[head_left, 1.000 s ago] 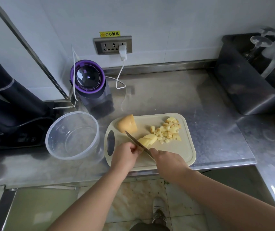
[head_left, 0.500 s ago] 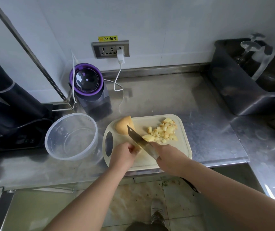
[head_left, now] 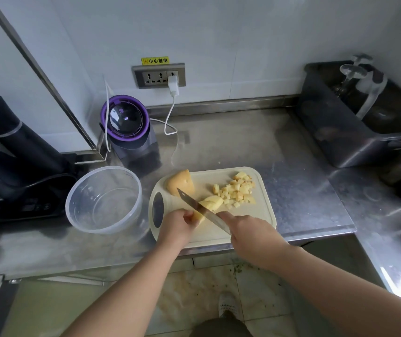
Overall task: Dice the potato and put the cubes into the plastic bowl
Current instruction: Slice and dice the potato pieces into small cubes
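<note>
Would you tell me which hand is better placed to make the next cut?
The right hand: it grips the knife, whose blade lies across the potato piece that the left hand holds on the cutting board.

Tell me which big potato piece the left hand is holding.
The pale piece under the knife, mid-board; the other chunk lies untouched at the board's far-left corner.

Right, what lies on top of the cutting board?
On the cutting board: potato cubes, an uncut potato chunk, and a potato piece under the knife. The left hand hides that piece's near end; the right hand hides the knife's handle.
</note>
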Motion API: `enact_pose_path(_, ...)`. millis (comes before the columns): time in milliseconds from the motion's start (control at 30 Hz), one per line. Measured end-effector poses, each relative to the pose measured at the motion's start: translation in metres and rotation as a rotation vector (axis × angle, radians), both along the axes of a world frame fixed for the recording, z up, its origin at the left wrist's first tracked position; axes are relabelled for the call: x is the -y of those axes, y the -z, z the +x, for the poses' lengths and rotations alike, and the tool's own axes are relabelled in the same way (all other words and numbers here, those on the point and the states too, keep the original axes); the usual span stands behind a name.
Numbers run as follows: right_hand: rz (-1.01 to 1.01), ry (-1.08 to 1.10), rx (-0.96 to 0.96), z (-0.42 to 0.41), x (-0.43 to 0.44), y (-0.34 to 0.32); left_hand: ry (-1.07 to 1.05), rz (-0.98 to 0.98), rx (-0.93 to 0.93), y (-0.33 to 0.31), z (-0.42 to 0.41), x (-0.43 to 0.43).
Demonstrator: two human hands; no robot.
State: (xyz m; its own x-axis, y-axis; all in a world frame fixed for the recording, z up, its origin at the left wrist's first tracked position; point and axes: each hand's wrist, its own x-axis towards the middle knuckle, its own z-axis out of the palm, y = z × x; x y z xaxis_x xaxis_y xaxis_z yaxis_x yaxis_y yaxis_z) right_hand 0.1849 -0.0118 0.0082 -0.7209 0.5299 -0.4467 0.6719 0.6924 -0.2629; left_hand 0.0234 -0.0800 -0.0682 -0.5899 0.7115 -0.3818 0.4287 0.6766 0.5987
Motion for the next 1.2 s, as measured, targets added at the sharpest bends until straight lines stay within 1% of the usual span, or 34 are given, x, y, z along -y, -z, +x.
enact_pose_path(233, 0.098, -0.041, 0.010, 0.000, 0.009, 0.014, -0.013, 0.001, 0.042, 0.001, -0.001, 0.000)
enact_pose_path(367, 0.126, -0.054, 0.012, 0.000, 0.008, 0.016, -0.075, 0.043, 0.203, 0.005, -0.002, 0.002)
enact_pose_path(433, 0.130, -0.061, 0.020, -0.001, 0.007, 0.016, -0.097, 0.052, 0.246, 0.007, -0.002, 0.003)
enact_pose_path(700, 0.084, -0.094, 0.077, -0.010, -0.001, 0.025, -0.066, 0.100, 0.184, 0.005, 0.001, 0.004)
enact_pose_path(900, 0.004, -0.067, 0.126, -0.019, -0.008, 0.041, -0.033, 0.139, 0.040, 0.004, 0.004, 0.003)
enact_pose_path(1133, -0.014, 0.024, 0.075, -0.019, -0.011, 0.036, -0.018, 0.132, 0.072, 0.003, 0.001, 0.004)
enact_pose_path(1200, 0.009, 0.025, 0.061, -0.017, -0.011, 0.030, -0.044, 0.122, 0.124, 0.005, 0.000, 0.004)
